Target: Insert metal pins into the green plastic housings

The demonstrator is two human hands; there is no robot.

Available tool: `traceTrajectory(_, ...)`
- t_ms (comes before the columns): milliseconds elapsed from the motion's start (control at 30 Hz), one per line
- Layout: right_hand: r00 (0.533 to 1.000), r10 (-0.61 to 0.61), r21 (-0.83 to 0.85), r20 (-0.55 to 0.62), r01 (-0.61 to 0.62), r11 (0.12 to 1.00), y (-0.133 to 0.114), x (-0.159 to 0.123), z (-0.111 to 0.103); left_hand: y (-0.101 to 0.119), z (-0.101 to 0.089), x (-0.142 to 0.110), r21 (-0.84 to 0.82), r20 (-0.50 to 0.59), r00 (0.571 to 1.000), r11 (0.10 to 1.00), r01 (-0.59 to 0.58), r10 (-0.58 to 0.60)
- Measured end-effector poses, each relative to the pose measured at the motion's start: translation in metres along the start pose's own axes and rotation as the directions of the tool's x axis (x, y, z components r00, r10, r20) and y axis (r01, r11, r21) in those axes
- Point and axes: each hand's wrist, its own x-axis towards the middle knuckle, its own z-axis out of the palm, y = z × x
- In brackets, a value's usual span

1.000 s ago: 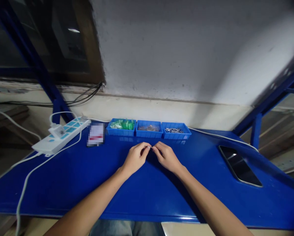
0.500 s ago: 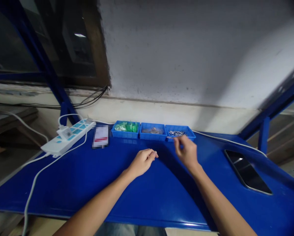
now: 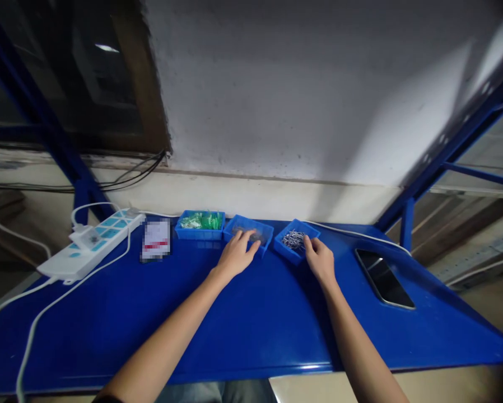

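The desk (image 3: 243,330) has a smooth, glossy blue surface that throws back bright streaks along its front edge. Three trays, the left tray (image 3: 200,235), the middle tray (image 3: 262,224) and the right tray (image 3: 287,253), look like blue plastic with a slight sheen. The small pins (image 3: 293,240) in the right tray have a shiny, metallic look, and the green pieces (image 3: 212,220) in the left tray look like plastic. The power strip (image 3: 75,258) is smooth white plastic. The phone (image 3: 385,278) has a glossy, dark, glass-like face. The wall (image 3: 251,95) is matt and slightly rough, with small blemishes.
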Motion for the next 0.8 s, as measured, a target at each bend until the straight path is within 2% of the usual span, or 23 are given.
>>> traceTrajectory(100, 0.998, 0.059, 0.159, -0.035, -0.052, 0.986, 0.011, -0.022, -0.012, 0.000, -0.012, -0.030, 0.027, -0.039, 0.998, 0.998, 0.053, -0.052)
traceTrajectory(167, 0.987, 0.161, 0.263, -0.014, -0.151, 0.953, 0.013, -0.037, -0.014, 0.000, -0.018, -0.054, -0.038, -0.119, 0.987, 0.994, 0.106, -0.110)
traceTrajectory(267, 0.950, 0.314, 0.302, 0.000, -0.299, 0.905, 0.009, -0.050, -0.010, 0.005, -0.018, -0.087, -0.156, -0.222, 0.937, 0.958, 0.239, -0.270)
traceTrajectory(300, 0.941, 0.337, 0.300, -0.009, -0.319, 0.899, 0.007, -0.050, -0.008, 0.007, -0.017, -0.096, -0.160, -0.216, 0.932, 0.952, 0.259, -0.290)
traceTrajectory(400, 0.927, 0.368, 0.303, -0.074, -0.331, 0.893, -0.001, -0.047, -0.002, 0.013, -0.008, -0.109, -0.094, -0.080, 0.952, 0.953, 0.290, -0.297)
traceTrajectory(533, 0.904, 0.373, 0.328, -0.210, -0.294, 0.898, -0.009, -0.042, -0.003, 0.009, -0.006, -0.095, -0.034, -0.059, 0.974, 0.976, 0.215, -0.217)
traceTrajectory(600, 0.903, 0.324, 0.329, -0.283, -0.226, 0.917, -0.013, -0.040, -0.008, 0.005, -0.012, -0.081, -0.014, -0.077, 0.986, 0.989, 0.147, -0.148)
traceTrajectory(667, 0.918, 0.250, 0.298, -0.307, -0.157, 0.942, -0.017, -0.038, -0.012, 0.003, -0.023, -0.066, -0.003, -0.100, 0.990, 0.995, 0.100, -0.099)
traceTrajectory(800, 0.934, 0.125, 0.205, -0.334, -0.057, 0.977, -0.030, -0.038, -0.012, 0.015, -0.040, -0.045, 0.027, -0.042, 0.999, 0.999, 0.026, -0.024)
